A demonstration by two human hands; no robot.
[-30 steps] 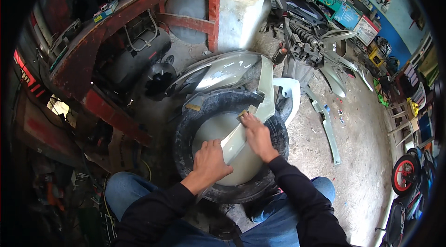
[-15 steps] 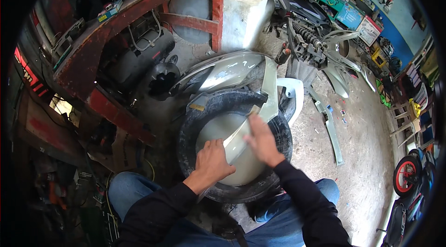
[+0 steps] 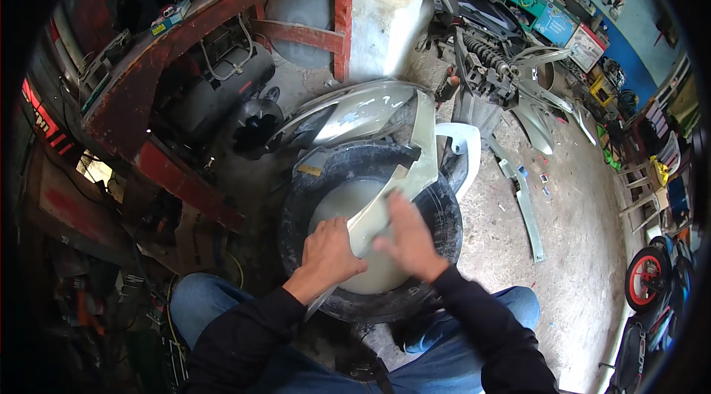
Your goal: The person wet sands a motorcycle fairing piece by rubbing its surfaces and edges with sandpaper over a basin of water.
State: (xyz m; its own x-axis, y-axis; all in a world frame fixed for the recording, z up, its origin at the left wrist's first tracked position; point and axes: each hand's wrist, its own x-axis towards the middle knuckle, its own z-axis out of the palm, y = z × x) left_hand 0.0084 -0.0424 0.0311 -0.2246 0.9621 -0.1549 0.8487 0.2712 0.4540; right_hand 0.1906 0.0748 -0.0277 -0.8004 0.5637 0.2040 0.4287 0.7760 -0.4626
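Observation:
A long pale plastic panel (image 3: 423, 144) lies diagonally across a dark round tub (image 3: 303, 238) holding cloudy, greyish liquid. My left hand (image 3: 326, 257) has its fingers curled over the lower part of the panel, gripping its edge. My right hand (image 3: 407, 238) is against the panel's middle, smeared by motion, so I cannot make out whether anything is in it. A small tan piece (image 3: 398, 173) shows at the panel's edge above it. A glossy silver fairing (image 3: 348, 116) and a white curved part (image 3: 463, 161) lie just beyond the tub.
A red frame (image 3: 300, 35) stands back left over a black tank (image 3: 211, 98). Motorcycle parts (image 3: 496, 68) pile up behind, and a long pale strip (image 3: 527, 209) lies on the floor (image 3: 578, 238) at right. A motorcycle with a red-rimmed wheel (image 3: 642, 283) is at the far right.
My right hand has moved along the panel, now lower than a second ago, and is blurred. My left hand keeps its grip in nearly the same place.

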